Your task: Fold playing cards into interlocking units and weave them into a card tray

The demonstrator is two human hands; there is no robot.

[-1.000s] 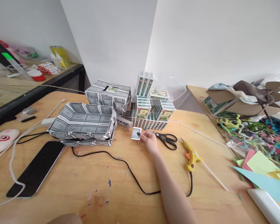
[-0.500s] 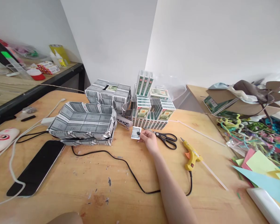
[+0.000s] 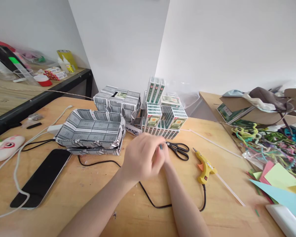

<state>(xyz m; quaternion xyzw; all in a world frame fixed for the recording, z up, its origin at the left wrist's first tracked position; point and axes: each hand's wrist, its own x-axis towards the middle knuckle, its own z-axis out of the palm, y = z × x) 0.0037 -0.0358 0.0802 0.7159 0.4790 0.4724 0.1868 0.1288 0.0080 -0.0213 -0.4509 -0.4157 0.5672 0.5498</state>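
My left hand [image 3: 140, 158] is raised over the middle of the table, blurred, with its fingers bent in front of my right hand [image 3: 165, 154]. It covers most of the right hand, and whatever lies between the two is hidden. Left of the hands sits an open tray made of grey patterned cards [image 3: 96, 126]. Behind it stands a card-covered box [image 3: 118, 98]. Stacked green-and-white card packs [image 3: 154, 115] stand just beyond my hands. Black-handled scissors [image 3: 180, 150] lie right of my right hand, then a yellow glue gun [image 3: 204, 168].
A black phone [image 3: 41, 177] and white cables lie at the left, with a plush toy [image 3: 8, 148] beyond. A black cord crosses the table under my arms. Coloured paper [image 3: 278, 179], pipe cleaners [image 3: 268, 140] and a cardboard box [image 3: 256, 108] are at the right.
My left hand has come up from the bottom edge to meet my right hand. The small card seen in my right hand's fingers is now hidden. The view has shifted slightly.
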